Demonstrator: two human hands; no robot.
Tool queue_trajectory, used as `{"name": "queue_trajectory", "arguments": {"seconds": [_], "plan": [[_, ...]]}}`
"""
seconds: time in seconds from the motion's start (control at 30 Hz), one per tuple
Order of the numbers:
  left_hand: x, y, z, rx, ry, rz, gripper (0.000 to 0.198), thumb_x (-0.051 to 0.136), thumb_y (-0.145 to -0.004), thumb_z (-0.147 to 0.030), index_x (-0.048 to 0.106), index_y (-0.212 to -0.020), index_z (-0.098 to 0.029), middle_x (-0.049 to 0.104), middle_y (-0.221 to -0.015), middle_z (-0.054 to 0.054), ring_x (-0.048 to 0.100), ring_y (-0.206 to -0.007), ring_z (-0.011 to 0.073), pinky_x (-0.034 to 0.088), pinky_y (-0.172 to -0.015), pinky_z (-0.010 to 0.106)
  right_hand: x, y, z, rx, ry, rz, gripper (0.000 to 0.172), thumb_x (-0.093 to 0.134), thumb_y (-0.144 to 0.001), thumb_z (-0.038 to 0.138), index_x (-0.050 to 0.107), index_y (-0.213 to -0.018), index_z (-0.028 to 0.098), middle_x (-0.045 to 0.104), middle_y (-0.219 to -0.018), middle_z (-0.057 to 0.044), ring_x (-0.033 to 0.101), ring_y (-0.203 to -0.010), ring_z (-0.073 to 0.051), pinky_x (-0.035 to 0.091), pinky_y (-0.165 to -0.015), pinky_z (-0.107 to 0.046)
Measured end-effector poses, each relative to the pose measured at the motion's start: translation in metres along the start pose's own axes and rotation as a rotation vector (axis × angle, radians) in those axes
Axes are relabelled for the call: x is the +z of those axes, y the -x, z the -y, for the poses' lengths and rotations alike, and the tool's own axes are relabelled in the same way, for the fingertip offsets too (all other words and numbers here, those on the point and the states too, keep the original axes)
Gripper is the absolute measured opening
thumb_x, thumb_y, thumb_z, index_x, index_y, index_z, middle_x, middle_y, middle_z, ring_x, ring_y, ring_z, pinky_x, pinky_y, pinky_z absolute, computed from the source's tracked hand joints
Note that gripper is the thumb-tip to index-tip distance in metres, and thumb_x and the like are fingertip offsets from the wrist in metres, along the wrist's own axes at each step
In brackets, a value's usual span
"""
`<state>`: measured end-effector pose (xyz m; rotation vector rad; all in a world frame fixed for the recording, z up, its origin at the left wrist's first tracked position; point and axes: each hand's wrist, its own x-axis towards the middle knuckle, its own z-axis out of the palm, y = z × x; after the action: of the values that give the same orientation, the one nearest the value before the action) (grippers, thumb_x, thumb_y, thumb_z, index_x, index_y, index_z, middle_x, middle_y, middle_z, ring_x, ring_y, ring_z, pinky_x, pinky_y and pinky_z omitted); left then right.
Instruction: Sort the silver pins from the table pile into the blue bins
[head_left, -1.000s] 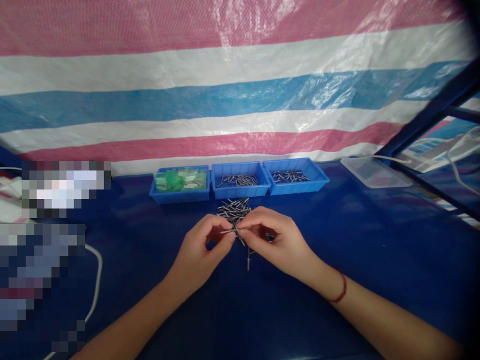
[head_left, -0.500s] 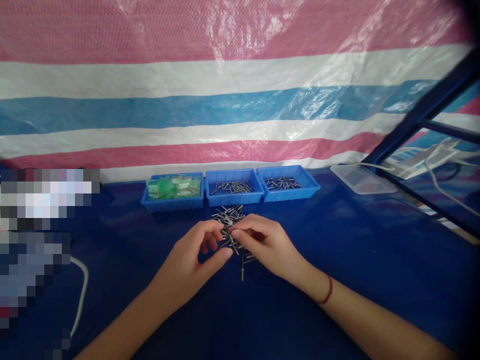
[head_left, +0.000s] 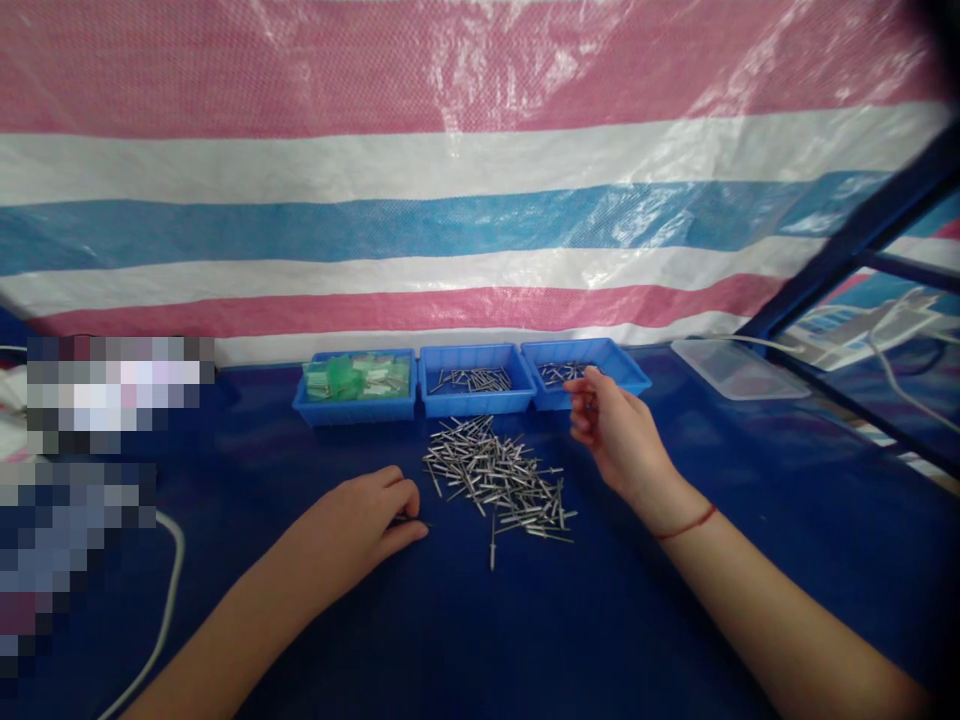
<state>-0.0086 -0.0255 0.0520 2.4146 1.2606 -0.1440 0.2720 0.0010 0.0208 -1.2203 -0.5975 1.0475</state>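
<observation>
Nearest, the left hand (head_left: 365,522) rests on the dark blue tabletop (head_left: 480,620), fingers curled shut, pinching a single pin (head_left: 421,523) whose thin tip pokes out. Just right of it lies a loose pile of pins (head_left: 491,477): short, slim, silvery metal, criss-crossed. Beyond the pile, the right hand (head_left: 611,430) hovers at the near rim of the right tray (head_left: 546,398), fingers loosely bent; whether they hold anything cannot be told. Farther back, the middle tray (head_left: 476,403) also holds pins, and the left tray (head_left: 352,410) holds green pieces.
</observation>
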Motion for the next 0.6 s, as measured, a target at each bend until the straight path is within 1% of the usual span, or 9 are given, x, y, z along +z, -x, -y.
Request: {"name": "queue_trajectory", "arguments": {"seconds": [0.1, 0.17, 0.23, 0.3, 0.37, 0.43, 0.5, 0.6], "plan": [[0.0, -0.001, -0.002, 0.015, 0.018, 0.009, 0.016, 0.051, -0.093, -0.026, 0.062, -0.085, -0.017, 0.059, -0.092, 0.003, 0.06, -0.079, 0.0169, 0.043, -0.071, 0.026, 0.005, 0.008, -0.002, 0.014, 0.054, 0.098, 0.027, 0.065, -0.074, 0.042, 0.063, -0.071, 0.015, 0.047, -0.056, 0.005, 0.037, -0.043, -0.005, 0.023, -0.038, -0.019], [0.001, -0.002, -0.002, 0.029, 0.045, -0.019, 0.017, 0.048, -0.094, -0.024, 0.062, -0.087, -0.017, 0.059, -0.093, 0.003, 0.06, -0.08, 0.0172, 0.042, -0.074, 0.027, 0.009, 0.017, -0.004, -0.024, 0.169, 0.18, 0.028, 0.062, -0.078, 0.042, 0.064, -0.071, 0.015, 0.048, -0.056, 0.004, 0.037, -0.044, -0.005, 0.023, -0.039, -0.02], [0.001, -0.004, -0.004, 0.054, 0.114, -0.076, 0.019, 0.045, -0.095, -0.024, 0.06, -0.088, -0.017, 0.06, -0.092, 0.003, 0.06, -0.081, 0.0169, 0.042, -0.076, 0.028, 0.014, 0.027, -0.005, -0.125, 0.328, 0.29, 0.028, 0.06, -0.081, 0.041, 0.066, -0.071, 0.015, 0.049, -0.056, 0.003, 0.039, -0.047, -0.006, 0.028, -0.043, -0.021], [0.003, -0.005, -0.007, 0.075, 0.231, -0.145, 0.02, 0.043, -0.096, -0.027, 0.058, -0.088, -0.017, 0.06, -0.089, 0.002, 0.059, -0.081, 0.016, 0.041, -0.075, 0.027, 0.018, 0.04, -0.005, -0.266, 0.459, 0.44, 0.023, 0.061, -0.082, 0.036, 0.068, -0.074, 0.016, 0.055, -0.061, 0.001, 0.045, -0.053, -0.009, 0.035, -0.049, -0.022], [0.006, -0.005, -0.011, 0.082, 0.372, -0.193, 0.022, 0.042, -0.096, -0.031, 0.057, -0.086, -0.018, 0.06, -0.083, 0.0, 0.057, -0.077, 0.0146, 0.041, -0.071, 0.025, 0.021, 0.055, -0.005, -0.38, 0.523, 0.603, 0.017, 0.062, -0.083, 0.031, 0.069, -0.082, 0.016, 0.062, -0.073, -0.002, 0.051, -0.061, -0.011, 0.04, -0.055, -0.023], [0.01, -0.005, -0.016, 0.083, 0.523, -0.212, 0.024, 0.041, -0.096, -0.035, 0.056, -0.086, -0.018, 0.059, -0.076, -0.002, 0.056, -0.072, 0.0133, 0.041, -0.068, 0.024, 0.025, 0.068, -0.005, -0.441, 0.558, 0.729, 0.015, 0.061, -0.084, 0.027, 0.069, -0.09, 0.017, 0.064, -0.079, -0.004, 0.051, -0.059, -0.01, 0.04, -0.053, -0.023], [0.014, -0.005, -0.019, 0.092, 0.663, -0.209, 0.025, 0.042, -0.096, -0.038, 0.056, -0.088, -0.018, 0.058, -0.074, -0.002, 0.056, -0.07, 0.0125, 0.042, -0.067, 0.023, 0.028, 0.077, -0.006, -0.479, 0.575, 0.783, 0.013, 0.061, -0.083, 0.022, 0.069, -0.092, 0.017, 0.064, -0.078, -0.003, 0.05, -0.057, -0.009, 0.039, -0.052, -0.022], [0.018, -0.006, -0.024, 0.094, 0.789, -0.198, 0.026, 0.046, -0.094, -0.04, 0.057, -0.09, -0.018, 0.057, -0.074, -0.002, 0.055, -0.069, 0.0121, 0.042, -0.066, 0.022, 0.03, 0.082, -0.008, -0.478, 0.584, 0.767, 0.01, 0.061, -0.082, 0.018, 0.069, -0.088, 0.016, 0.063, -0.075, -0.002, 0.05, -0.057, -0.008, 0.039, -0.052, -0.022]]}}
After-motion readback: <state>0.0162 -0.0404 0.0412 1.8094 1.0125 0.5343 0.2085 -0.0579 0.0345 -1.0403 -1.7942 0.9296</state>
